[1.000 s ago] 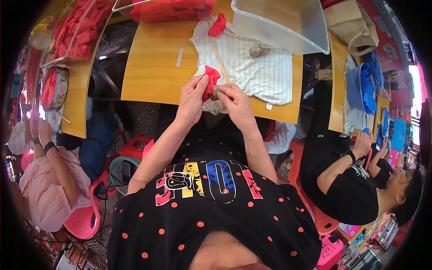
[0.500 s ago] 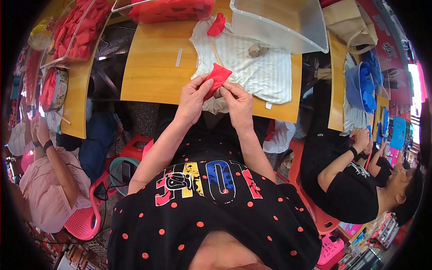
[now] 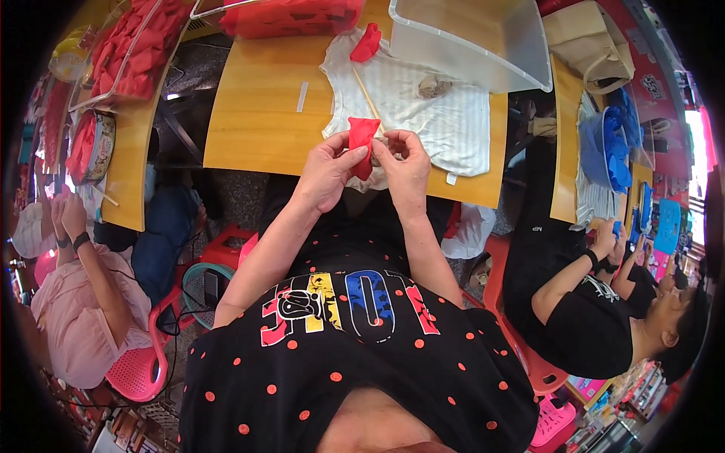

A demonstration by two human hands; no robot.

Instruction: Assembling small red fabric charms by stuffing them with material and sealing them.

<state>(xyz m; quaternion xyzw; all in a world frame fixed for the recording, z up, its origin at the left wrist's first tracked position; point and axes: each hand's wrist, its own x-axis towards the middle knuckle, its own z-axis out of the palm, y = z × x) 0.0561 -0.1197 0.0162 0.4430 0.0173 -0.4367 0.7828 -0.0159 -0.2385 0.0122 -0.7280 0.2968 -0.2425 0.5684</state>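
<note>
A small red fabric piece, like a little pouch, is pinched upright between the thumb and fingers of my left hand. My right hand is closed at the piece's right side, thumb and fingers bent. A bit of something greyish-brown shows by its fingertips, too small to make out. Beneath lies a white striped cloth that looks like a sleeveless shirt. On it rest a thin wooden stick, pointing toward my hands, a greyish-brown lump and another red fabric piece.
A clear plastic bin stands at the table's far right, and a container of red fabric at the far left. A white strip lies on the wooden table. People sit working at tables on both sides, near a blue tub.
The red piece has turned and now looks narrower and more upright. My right hand has shifted slightly right and up, with its fingers more bent.
</note>
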